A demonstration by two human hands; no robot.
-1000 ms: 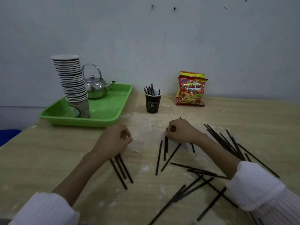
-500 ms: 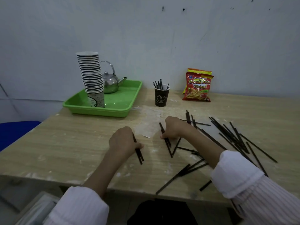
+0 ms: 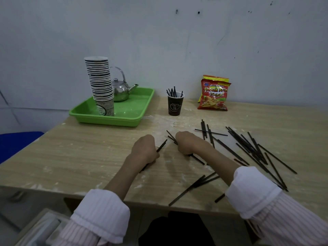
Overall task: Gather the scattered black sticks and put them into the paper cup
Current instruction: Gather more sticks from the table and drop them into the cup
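Leftward, at nine o'clock, open table (image 3: 79, 153) wood runs to the edge. The left hand (image 3: 144, 149) and right hand (image 3: 186, 142) each grip thin black sticks (image 3: 161, 145); more lie crossed at three o'clock, paper cup (image 3: 174, 106) at twelve.

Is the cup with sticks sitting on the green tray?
No, the cup, with sticks in it, stands on the bare table, to the right of the tray.
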